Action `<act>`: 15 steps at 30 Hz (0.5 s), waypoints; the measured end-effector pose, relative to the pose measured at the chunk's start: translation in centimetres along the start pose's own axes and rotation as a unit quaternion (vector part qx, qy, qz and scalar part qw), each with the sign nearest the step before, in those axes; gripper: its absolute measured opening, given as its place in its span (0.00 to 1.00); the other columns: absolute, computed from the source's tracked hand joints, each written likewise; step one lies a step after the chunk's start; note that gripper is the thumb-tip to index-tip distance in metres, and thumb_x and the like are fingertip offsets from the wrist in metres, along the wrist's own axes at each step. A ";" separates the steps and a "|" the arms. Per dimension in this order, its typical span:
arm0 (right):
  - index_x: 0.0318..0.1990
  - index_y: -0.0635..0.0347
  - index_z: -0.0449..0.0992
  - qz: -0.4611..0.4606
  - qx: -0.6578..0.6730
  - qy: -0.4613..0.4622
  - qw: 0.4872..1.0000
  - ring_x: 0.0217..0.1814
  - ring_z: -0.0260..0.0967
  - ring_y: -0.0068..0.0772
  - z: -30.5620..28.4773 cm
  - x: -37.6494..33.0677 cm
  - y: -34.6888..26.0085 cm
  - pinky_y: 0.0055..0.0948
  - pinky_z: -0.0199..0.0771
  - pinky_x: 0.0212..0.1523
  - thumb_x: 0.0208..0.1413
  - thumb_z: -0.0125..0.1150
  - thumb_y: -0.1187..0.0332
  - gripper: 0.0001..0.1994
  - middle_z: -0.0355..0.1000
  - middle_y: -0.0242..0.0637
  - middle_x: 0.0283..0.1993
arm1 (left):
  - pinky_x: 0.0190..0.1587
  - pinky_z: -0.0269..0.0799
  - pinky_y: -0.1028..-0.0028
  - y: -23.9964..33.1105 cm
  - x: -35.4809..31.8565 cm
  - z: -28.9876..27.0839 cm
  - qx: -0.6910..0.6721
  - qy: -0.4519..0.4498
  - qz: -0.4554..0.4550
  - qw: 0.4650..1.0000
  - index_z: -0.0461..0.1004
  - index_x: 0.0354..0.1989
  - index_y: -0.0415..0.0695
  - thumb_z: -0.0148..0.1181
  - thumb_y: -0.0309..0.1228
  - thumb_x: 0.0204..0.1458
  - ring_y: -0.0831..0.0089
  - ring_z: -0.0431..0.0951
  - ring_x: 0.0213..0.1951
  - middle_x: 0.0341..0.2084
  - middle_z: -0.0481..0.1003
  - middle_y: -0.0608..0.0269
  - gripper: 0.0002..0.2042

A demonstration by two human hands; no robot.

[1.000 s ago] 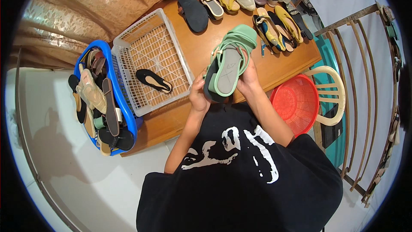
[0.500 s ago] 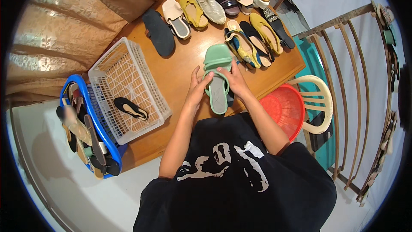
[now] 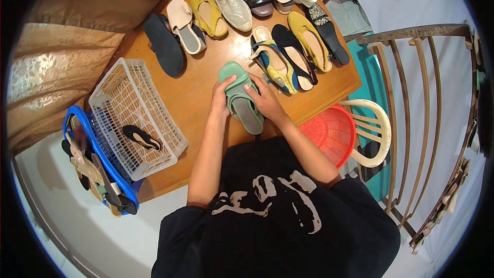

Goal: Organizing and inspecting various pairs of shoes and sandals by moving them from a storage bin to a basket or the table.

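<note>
Green sandals (image 3: pixel 240 97) now down flat on worktop (image 3: pixel 200 98), stacked pair; a second ago lifted above it, half a second ago lowering. Left hand (image 3: pixel 221 98) and right hand (image 3: pixel 263 100) clamped on either side, pressing pair near front edge, just beside blue-yellow sandal (image 3: pixel 275 64). Judgement: placing nearly finished. Lower sandal mostly hidden under upper; palms unseen. White basket (image 3: pixel 135 118) apart at left holds one black sandal (image 3: pixel 141 137); contents of blue basket (image 3: pixel 92 170) blurred.
</note>
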State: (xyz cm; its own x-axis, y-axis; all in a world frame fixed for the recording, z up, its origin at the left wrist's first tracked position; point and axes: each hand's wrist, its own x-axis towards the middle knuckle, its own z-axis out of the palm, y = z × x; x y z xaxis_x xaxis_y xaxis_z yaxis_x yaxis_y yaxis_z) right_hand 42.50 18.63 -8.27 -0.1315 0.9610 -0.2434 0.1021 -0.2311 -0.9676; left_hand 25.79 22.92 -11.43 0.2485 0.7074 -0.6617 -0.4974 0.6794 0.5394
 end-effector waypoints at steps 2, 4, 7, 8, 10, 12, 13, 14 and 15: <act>0.69 0.64 0.63 0.014 -0.033 0.057 0.998 0.67 0.64 0.46 -0.2 -0.8 -0.2 0.36 0.62 0.67 0.67 0.58 0.59 0.28 0.67 0.52 0.62 | 0.46 0.80 0.64 0.4 1.2 0.1 0.006 0.006 0.002 1.000 0.75 0.49 0.35 0.62 0.41 0.56 0.58 0.83 0.39 0.40 0.81 0.49 0.21; 0.69 0.65 0.62 0.019 -0.040 0.063 0.997 0.68 0.63 0.47 -0.8 -1.7 1.1 0.37 0.61 0.67 0.66 0.59 0.57 0.30 0.65 0.53 0.64 | 0.48 0.80 0.64 1.0 3.0 0.1 0.031 0.014 0.011 0.999 0.76 0.50 0.36 0.61 0.41 0.57 0.60 0.83 0.40 0.40 0.81 0.50 0.21; 0.69 0.65 0.60 0.038 -0.098 0.062 0.992 0.68 0.62 0.49 -1.3 -2.6 3.0 0.38 0.61 0.68 0.62 0.63 0.56 0.34 0.63 0.52 0.66 | 0.48 0.79 0.64 2.4 4.8 1.3 0.023 0.009 0.016 1.000 0.76 0.49 0.36 0.62 0.42 0.57 0.61 0.83 0.40 0.40 0.81 0.51 0.21; 0.69 0.65 0.60 0.010 -0.105 0.058 0.993 0.68 0.62 0.50 -1.4 -2.7 3.2 0.39 0.60 0.69 0.61 0.65 0.56 0.35 0.62 0.52 0.67 | 0.48 0.79 0.64 2.6 5.3 1.5 -0.002 0.000 0.008 1.000 0.76 0.49 0.36 0.62 0.42 0.57 0.61 0.82 0.40 0.40 0.81 0.51 0.21; 0.69 0.66 0.60 -0.017 -0.109 0.052 0.993 0.69 0.61 0.51 -1.6 -2.6 3.5 0.40 0.60 0.69 0.59 0.67 0.57 0.36 0.62 0.52 0.68 | 0.48 0.79 0.65 2.5 6.1 1.9 0.008 0.020 0.005 1.000 0.76 0.49 0.36 0.63 0.42 0.57 0.62 0.82 0.39 0.39 0.81 0.52 0.21; 0.69 0.68 0.59 0.077 0.024 0.045 0.996 0.71 0.59 0.53 -1.7 -2.2 3.4 0.42 0.57 0.71 0.59 0.67 0.60 0.36 0.62 0.54 0.68 | 0.46 0.80 0.64 1.9 7.1 1.8 0.030 0.028 0.010 0.999 0.76 0.49 0.36 0.63 0.42 0.58 0.63 0.82 0.38 0.38 0.81 0.52 0.20; 0.69 0.68 0.59 0.077 0.025 0.043 0.996 0.71 0.59 0.53 -1.7 -2.1 3.3 0.42 0.57 0.71 0.59 0.67 0.60 0.36 0.62 0.54 0.68 | 0.45 0.80 0.66 1.5 7.2 1.7 0.035 0.038 0.023 0.998 0.77 0.48 0.37 0.63 0.43 0.57 0.64 0.82 0.38 0.38 0.81 0.52 0.20; 0.69 0.69 0.59 0.049 -0.005 0.051 0.998 0.72 0.58 0.54 -1.8 -2.1 3.3 0.42 0.57 0.71 0.60 0.65 0.62 0.35 0.62 0.55 0.68 | 0.45 0.80 0.66 1.3 7.3 1.9 0.036 0.038 0.022 0.998 0.77 0.48 0.37 0.63 0.43 0.57 0.64 0.82 0.38 0.38 0.81 0.52 0.20; 0.69 0.69 0.58 0.021 -0.034 0.057 0.998 0.73 0.57 0.55 -1.9 -2.1 3.3 0.42 0.56 0.72 0.62 0.63 0.63 0.33 0.62 0.56 0.69 | 0.44 0.80 0.67 1.2 7.4 2.1 0.043 0.061 0.034 0.997 0.77 0.48 0.37 0.64 0.43 0.57 0.64 0.82 0.37 0.37 0.81 0.53 0.20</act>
State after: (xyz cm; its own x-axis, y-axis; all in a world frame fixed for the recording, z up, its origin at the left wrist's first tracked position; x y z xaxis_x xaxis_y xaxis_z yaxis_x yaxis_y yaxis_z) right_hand 44.97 16.12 -10.83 -0.0121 0.9625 -0.2709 0.1716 -0.2649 -0.9489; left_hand 28.83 29.42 -14.59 0.1114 0.7269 -0.6776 -0.4357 0.6486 0.6241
